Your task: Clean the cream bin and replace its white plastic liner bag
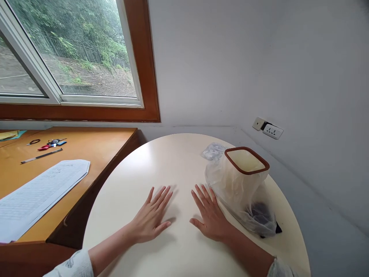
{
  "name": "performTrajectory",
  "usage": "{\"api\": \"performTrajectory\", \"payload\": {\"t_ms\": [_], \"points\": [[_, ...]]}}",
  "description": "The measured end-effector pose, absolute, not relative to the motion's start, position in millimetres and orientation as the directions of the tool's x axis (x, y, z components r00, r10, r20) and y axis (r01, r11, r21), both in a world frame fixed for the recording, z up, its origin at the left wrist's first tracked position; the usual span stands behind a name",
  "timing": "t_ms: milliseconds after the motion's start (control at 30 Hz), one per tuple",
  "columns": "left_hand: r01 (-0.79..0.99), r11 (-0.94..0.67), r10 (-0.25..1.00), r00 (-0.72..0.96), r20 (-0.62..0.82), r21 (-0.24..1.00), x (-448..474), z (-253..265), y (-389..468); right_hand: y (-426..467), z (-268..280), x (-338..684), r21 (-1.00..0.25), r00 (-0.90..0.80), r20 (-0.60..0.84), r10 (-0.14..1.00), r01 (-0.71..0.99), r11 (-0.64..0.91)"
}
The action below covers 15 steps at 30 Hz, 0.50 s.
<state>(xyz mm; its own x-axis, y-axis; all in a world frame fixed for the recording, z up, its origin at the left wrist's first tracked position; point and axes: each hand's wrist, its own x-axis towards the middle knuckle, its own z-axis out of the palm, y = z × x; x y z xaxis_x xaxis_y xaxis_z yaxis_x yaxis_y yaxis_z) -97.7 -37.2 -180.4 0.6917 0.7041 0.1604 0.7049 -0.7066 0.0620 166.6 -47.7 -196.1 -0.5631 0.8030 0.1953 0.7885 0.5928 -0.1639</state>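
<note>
My left hand rests palm down on the cream round table, fingers spread, holding nothing. To its right lies my right hand, also palm down with fingers apart and nothing in it. Close beside the right fingertips stands a small trash bin with a brown square rim. A translucent plastic bag hangs around the bin's outside and spreads onto the tabletop. Something dark shows through the bag at its lower right; its kind cannot be made out. Behind the bin sits a crumpled clear plastic bag.
A wooden desk on the left bears a stack of papers, a pen, and keys. A window is above it. A power socket is on the right wall.
</note>
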Motion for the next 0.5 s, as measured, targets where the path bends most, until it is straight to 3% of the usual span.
{"api": "performTrajectory", "payload": {"t_ms": [167, 500], "points": [[0.659, -0.745, 0.666, 0.743, 0.065, 0.102, -98.6, -183.5, -34.1, -42.2, -189.4, 163.3, -0.292, -0.584, -0.045, 0.81, 0.784, 0.548], [0.655, -0.748, 0.662, 0.747, 0.057, 0.109, -97.7, -181.5, -33.4, -43.1, -188.7, 163.2, -0.297, -0.576, -0.047, 0.816, 0.788, 0.539]]}}
